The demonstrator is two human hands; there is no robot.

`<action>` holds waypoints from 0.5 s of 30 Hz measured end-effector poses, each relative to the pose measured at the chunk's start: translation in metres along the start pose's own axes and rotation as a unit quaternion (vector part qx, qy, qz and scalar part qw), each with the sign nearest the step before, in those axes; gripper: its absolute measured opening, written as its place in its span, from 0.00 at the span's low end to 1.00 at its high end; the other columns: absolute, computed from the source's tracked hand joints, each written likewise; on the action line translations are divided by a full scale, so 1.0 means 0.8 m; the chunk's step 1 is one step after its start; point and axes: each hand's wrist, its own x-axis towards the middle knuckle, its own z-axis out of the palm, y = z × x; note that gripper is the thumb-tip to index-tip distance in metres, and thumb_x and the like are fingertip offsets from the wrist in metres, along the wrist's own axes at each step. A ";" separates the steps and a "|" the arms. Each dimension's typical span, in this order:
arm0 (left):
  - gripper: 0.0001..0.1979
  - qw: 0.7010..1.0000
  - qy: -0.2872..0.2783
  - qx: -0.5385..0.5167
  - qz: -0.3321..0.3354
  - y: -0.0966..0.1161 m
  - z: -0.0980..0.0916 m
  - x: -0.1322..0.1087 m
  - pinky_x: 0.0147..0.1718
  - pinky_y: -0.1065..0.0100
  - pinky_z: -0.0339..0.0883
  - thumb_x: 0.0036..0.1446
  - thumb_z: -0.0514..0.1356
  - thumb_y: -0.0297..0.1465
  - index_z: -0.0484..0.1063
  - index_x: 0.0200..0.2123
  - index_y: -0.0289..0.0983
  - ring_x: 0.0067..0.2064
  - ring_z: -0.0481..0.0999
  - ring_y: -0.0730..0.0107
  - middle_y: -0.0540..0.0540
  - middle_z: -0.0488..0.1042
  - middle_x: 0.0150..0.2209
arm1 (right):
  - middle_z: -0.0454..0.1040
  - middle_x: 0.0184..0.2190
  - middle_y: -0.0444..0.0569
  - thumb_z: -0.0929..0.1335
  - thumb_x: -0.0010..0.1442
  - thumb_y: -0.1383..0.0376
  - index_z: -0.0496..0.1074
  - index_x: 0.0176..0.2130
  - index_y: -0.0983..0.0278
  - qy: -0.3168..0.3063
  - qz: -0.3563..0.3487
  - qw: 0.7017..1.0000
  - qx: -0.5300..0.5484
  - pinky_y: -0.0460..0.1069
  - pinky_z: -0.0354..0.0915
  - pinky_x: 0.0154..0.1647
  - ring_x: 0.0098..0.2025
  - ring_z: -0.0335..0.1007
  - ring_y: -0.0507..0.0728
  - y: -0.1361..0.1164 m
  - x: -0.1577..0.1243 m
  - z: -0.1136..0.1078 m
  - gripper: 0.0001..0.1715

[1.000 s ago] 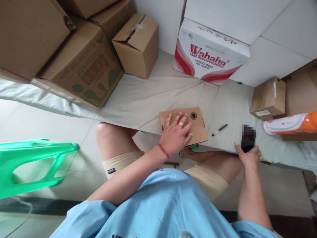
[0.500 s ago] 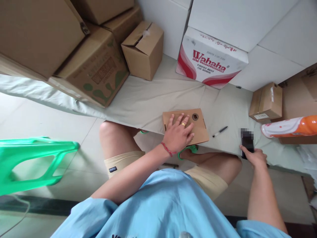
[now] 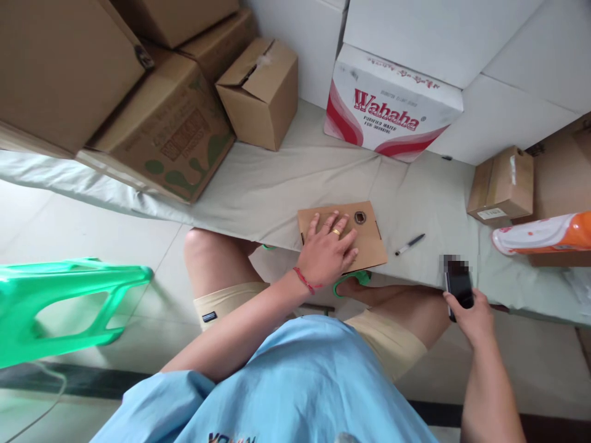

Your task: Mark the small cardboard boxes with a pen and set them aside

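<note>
My left hand [image 3: 329,252] lies flat with spread fingers on a small flat brown cardboard package [image 3: 367,243] at the near edge of a cloth-covered surface [image 3: 277,184]. My right hand [image 3: 471,317] is closed around a black phone [image 3: 458,287], held upright just off the surface's near edge, to the right of my knee. A black marker pen [image 3: 410,243] lies on the cloth between the package and the phone.
Large cardboard boxes [image 3: 138,104] are stacked at the back left, with a small open one [image 3: 258,92] beside them. A white and red Wahaha carton [image 3: 392,104] stands at the back. A small brown box [image 3: 501,184] and an orange-white bottle [image 3: 540,234] lie right. A green plastic stool [image 3: 60,301] stands left.
My right hand has drawn the phone back toward me, off the cloth. My left hand stays flat on the package.
</note>
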 end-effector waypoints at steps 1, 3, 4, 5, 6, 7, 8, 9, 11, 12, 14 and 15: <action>0.21 1.000 -0.002 -0.001 -0.001 0.000 0.000 0.000 0.75 0.30 0.50 0.75 0.57 0.41 0.77 0.63 0.40 0.78 0.62 0.40 0.34 0.67 0.75 | 0.80 0.45 0.63 0.74 0.48 0.39 0.75 0.57 0.70 -0.001 0.003 0.999 0.034 0.65 0.73 0.52 0.48 0.78 0.72 -0.009 -0.012 0.003 0.50; 0.20 1.000 -0.006 -0.001 -0.001 -0.001 -0.001 0.001 0.75 0.30 0.50 0.75 0.58 0.41 0.77 0.63 0.40 0.78 0.62 0.39 0.34 0.67 0.75 | 0.79 0.51 0.62 0.74 0.49 0.38 0.71 0.63 0.68 -0.016 -0.002 0.994 0.111 0.64 0.73 0.55 0.51 0.77 0.70 -0.038 -0.039 0.008 0.55; 0.20 1.000 -0.009 -0.001 -0.001 -0.002 -0.001 0.002 0.75 0.30 0.50 0.75 0.58 0.41 0.77 0.63 0.40 0.78 0.62 0.39 0.34 0.67 0.75 | 0.78 0.54 0.61 0.74 0.51 0.38 0.69 0.65 0.66 -0.021 -0.028 0.988 0.149 0.63 0.73 0.56 0.53 0.77 0.68 -0.059 -0.054 0.010 0.55; 0.20 1.000 -0.011 -0.001 -0.001 -0.002 -0.002 0.002 0.75 0.29 0.50 0.74 0.59 0.40 0.77 0.63 0.40 0.78 0.62 0.38 0.34 0.67 0.75 | 0.77 0.56 0.60 0.74 0.53 0.38 0.68 0.66 0.65 -0.021 -0.066 0.982 0.176 0.63 0.73 0.58 0.55 0.77 0.68 -0.082 -0.068 0.011 0.53; 0.20 1.000 -0.013 -0.002 -0.003 -0.002 -0.002 0.003 0.75 0.29 0.50 0.74 0.59 0.40 0.77 0.63 0.40 0.78 0.62 0.38 0.34 0.67 0.75 | 0.76 0.58 0.60 0.75 0.53 0.39 0.68 0.66 0.64 -0.012 -0.108 0.976 0.188 0.63 0.72 0.60 0.57 0.76 0.68 -0.108 -0.080 0.012 0.52; 0.20 1.000 -0.014 -0.003 -0.004 -0.002 -0.002 0.003 0.75 0.29 0.50 0.74 0.59 0.40 0.77 0.63 0.40 0.78 0.62 0.38 0.34 0.67 0.75 | 0.75 0.58 0.59 0.75 0.54 0.40 0.69 0.66 0.63 0.005 -0.152 0.970 0.189 0.64 0.72 0.61 0.58 0.75 0.68 -0.136 -0.091 0.013 0.50; 0.19 1.000 -0.015 -0.004 -0.004 -0.001 -0.003 0.004 0.75 0.29 0.50 0.74 0.59 0.40 0.78 0.62 0.40 0.78 0.62 0.37 0.33 0.67 0.75 | 0.76 0.57 0.59 0.76 0.54 0.42 0.69 0.65 0.63 0.026 -0.193 0.963 0.187 0.65 0.72 0.61 0.58 0.75 0.68 -0.163 -0.100 0.015 0.49; 0.19 1.000 -0.016 -0.007 -0.004 -0.001 -0.003 0.004 0.74 0.28 0.49 0.74 0.59 0.39 0.78 0.62 0.40 0.78 0.61 0.37 0.33 0.67 0.75 | 0.76 0.55 0.58 0.76 0.55 0.43 0.69 0.65 0.63 0.045 -0.231 0.954 0.186 0.65 0.73 0.61 0.58 0.75 0.68 -0.189 -0.107 0.016 0.48; 0.18 1.000 -0.014 -0.015 -0.003 -0.001 -0.003 0.005 0.75 0.27 0.48 0.74 0.58 0.38 0.78 0.60 0.39 0.78 0.61 0.37 0.33 0.67 0.74 | 0.75 0.53 0.58 0.76 0.56 0.46 0.68 0.66 0.64 0.077 -0.289 0.935 0.188 0.65 0.74 0.59 0.56 0.75 0.69 -0.234 -0.117 0.020 0.47; 0.18 1.000 -0.013 -0.022 -0.005 -0.001 -0.003 0.005 0.75 0.28 0.47 0.74 0.58 0.38 0.77 0.60 0.38 0.78 0.61 0.38 0.32 0.68 0.74 | 0.75 0.53 0.59 0.76 0.57 0.47 0.67 0.66 0.64 0.087 -0.308 0.928 0.191 0.66 0.74 0.59 0.56 0.75 0.69 -0.252 -0.120 0.022 0.46; 0.18 0.999 -0.009 -0.045 -0.017 -0.003 -0.003 0.007 0.76 0.30 0.48 0.73 0.59 0.36 0.75 0.60 0.34 0.78 0.62 0.40 0.30 0.68 0.73 | 0.74 0.54 0.60 0.76 0.59 0.48 0.65 0.67 0.65 0.096 -0.322 0.921 0.198 0.67 0.74 0.59 0.57 0.74 0.69 -0.278 -0.126 0.027 0.46; 0.19 0.998 -0.006 -0.058 -0.025 -0.005 -0.002 0.007 0.77 0.32 0.48 0.71 0.60 0.35 0.74 0.61 0.33 0.77 0.63 0.41 0.29 0.69 0.73 | 0.73 0.55 0.61 0.76 0.60 0.48 0.64 0.68 0.64 0.097 -0.320 0.921 0.202 0.67 0.74 0.60 0.57 0.74 0.70 -0.287 -0.129 0.029 0.46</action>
